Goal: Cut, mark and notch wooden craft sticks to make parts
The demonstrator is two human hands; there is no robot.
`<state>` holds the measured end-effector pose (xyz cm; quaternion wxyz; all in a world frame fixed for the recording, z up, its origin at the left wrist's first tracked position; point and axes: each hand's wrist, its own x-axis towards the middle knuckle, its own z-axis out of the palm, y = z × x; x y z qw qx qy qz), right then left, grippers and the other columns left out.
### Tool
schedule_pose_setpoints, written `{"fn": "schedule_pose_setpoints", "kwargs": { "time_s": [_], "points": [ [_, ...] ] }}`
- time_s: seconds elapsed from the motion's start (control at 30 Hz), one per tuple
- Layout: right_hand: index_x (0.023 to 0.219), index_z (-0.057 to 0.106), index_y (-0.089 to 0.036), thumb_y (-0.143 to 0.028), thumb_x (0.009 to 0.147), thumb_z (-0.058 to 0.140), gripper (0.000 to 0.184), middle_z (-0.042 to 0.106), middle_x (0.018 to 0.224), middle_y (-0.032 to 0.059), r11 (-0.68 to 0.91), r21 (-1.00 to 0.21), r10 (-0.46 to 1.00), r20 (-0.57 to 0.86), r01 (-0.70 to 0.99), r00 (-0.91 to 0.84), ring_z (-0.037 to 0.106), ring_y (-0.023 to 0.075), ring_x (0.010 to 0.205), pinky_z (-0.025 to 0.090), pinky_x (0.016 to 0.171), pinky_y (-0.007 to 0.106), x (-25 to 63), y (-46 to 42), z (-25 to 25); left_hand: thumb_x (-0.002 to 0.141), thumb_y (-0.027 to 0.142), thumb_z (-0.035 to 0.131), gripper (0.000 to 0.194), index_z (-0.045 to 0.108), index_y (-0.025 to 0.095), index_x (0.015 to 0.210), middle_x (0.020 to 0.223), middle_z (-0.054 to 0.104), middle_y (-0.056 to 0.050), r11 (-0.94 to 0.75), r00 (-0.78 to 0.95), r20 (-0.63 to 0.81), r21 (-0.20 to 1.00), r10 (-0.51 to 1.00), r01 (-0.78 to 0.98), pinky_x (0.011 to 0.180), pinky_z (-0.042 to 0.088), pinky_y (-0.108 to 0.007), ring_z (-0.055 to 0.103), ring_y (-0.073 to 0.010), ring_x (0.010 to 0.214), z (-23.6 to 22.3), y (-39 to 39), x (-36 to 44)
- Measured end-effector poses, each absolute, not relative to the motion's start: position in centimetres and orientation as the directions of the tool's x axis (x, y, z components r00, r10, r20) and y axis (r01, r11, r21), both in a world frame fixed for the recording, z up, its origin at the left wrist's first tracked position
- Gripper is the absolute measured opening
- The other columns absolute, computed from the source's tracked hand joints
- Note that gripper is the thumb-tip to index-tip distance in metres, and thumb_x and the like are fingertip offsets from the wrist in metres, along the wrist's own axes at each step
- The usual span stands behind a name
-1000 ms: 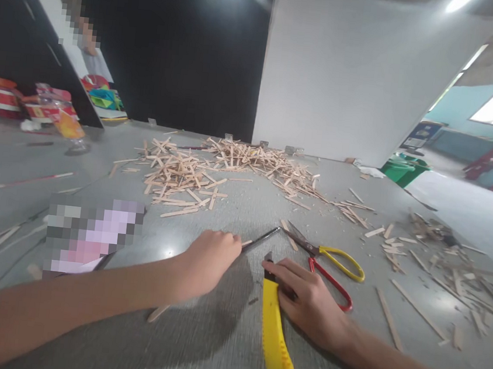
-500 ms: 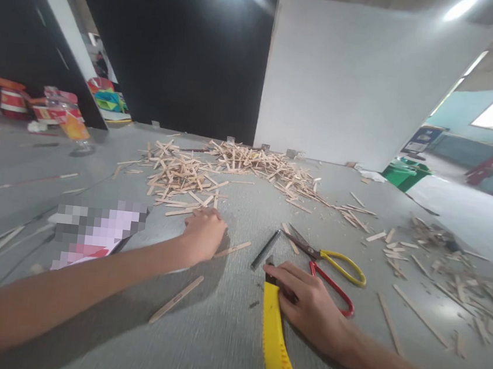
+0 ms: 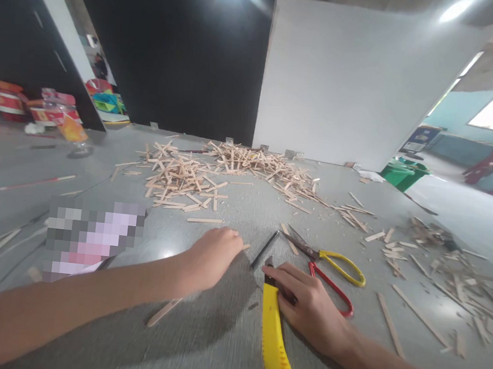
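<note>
My right hand [image 3: 309, 299] grips the black front end of a yellow utility knife [image 3: 274, 340], its tip pointing away from me. Over the grey table, my left hand [image 3: 217, 255] is curled with the knuckles up; its fingertips are mostly hidden. The end of a wooden stick [image 3: 246, 246] shows just past those fingers. Part of another wooden stick [image 3: 162, 313] lies below my left wrist. Between the hands rests a dark narrow strip [image 3: 265, 249]. Scissors [image 3: 318, 254] with one yellow and one red handle lie beyond my right hand, blades apart.
A heap of wooden sticks [image 3: 177, 174] spreads across the back of the table [image 3: 124, 342], with scraps [image 3: 434, 239] at right. A blurred-out flat item [image 3: 95, 239] lies left. Black [image 3: 167, 53] and white [image 3: 349, 84] panels stand behind. A plastic bottle [image 3: 73, 131] is at far left.
My left hand has moved right and nearer to me, from the edge of the heap onto the single stick. A stick now lies alone in front of the heap. My right hand stays put.
</note>
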<state>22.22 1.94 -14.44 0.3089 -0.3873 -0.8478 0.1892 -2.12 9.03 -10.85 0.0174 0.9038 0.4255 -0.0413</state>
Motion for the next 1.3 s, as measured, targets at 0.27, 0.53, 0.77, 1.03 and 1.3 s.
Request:
{"fn": "schedule_pose_setpoints", "kwargs": {
  "time_s": [0.27, 0.53, 0.77, 1.03, 1.3],
  "points": [
    [0.134, 0.064, -0.024, -0.001, 0.089, 0.046, 0.054, 0.071, 0.104, 0.0083, 0.625, -0.554, 0.777, 0.374, 0.551, -0.505, 0.070, 0.0230, 0.087, 0.058, 0.074, 0.037, 22.3, 1.9, -14.5, 0.100, 0.033, 0.065, 0.028, 0.065, 0.016, 0.122, 0.121, 0.067, -0.009, -0.597, 0.587, -0.141, -0.040, 0.797, 0.801, 0.087, 0.059, -0.042, 0.068, -0.0229, 0.102, -9.5, 8.6, -1.7],
    [0.133, 0.064, -0.024, -0.001, 0.089, 0.045, 0.053, 0.070, 0.103, 0.0076, 0.612, -0.562, 0.787, 0.360, 0.557, -0.501, 0.070, 0.0237, 0.087, 0.057, 0.073, 0.039, 22.2, 1.8, -14.4, 0.099, 0.032, 0.066, 0.029, 0.063, 0.015, 0.123, 0.113, 0.068, -0.008, -0.547, 0.533, -0.177, -0.044, 0.828, 0.836, 0.081, 0.060, -0.039, 0.069, -0.0210, 0.094, -8.5, 7.9, -1.2],
    [0.134, 0.063, -0.025, -0.001, 0.090, 0.045, 0.054, 0.070, 0.105, 0.0077, 0.609, -0.571, 0.788, 0.353, 0.551, -0.504, 0.070, 0.0240, 0.087, 0.057, 0.074, 0.039, 22.2, 1.8, -14.4, 0.083, -0.008, 0.048, 0.056, 0.045, 0.007, 0.137, 0.081, 0.066, -0.008, -0.579, 0.598, -0.059, 0.192, 0.799, 0.793, 0.062, 0.048, -0.034, 0.065, -0.0234, 0.072, -9.3, 7.7, -1.6],
    [0.125, 0.065, -0.020, 0.000, 0.085, 0.045, 0.048, 0.066, 0.091, 0.0054, 0.631, -0.549, 0.776, 0.434, 0.548, -0.458, 0.060, 0.0183, 0.070, 0.049, 0.061, 0.030, 22.0, 1.5, -14.3, 0.105, 0.021, 0.034, 0.014, 0.045, 0.022, 0.097, 0.090, 0.060, -0.004, -0.503, 0.613, 0.021, 0.593, 0.790, 0.629, 0.070, 0.053, -0.037, 0.065, -0.0215, 0.080, -9.0, 7.3, -1.0],
    [0.113, 0.056, -0.017, -0.016, 0.098, 0.052, 0.016, 0.063, 0.078, 0.0024, 0.556, -0.617, 0.831, 0.388, 0.557, -0.398, 0.052, 0.0168, 0.058, 0.045, 0.052, 0.029, 22.4, 1.2, -13.9, 0.107, 0.035, 0.039, 0.013, 0.034, 0.029, 0.118, 0.090, 0.056, 0.004, -0.144, 0.679, -0.139, 0.928, 0.720, 0.342, 0.047, 0.057, -0.022, 0.074, -0.0164, 0.067, -5.8, 4.4, 0.3]
  ]
}}
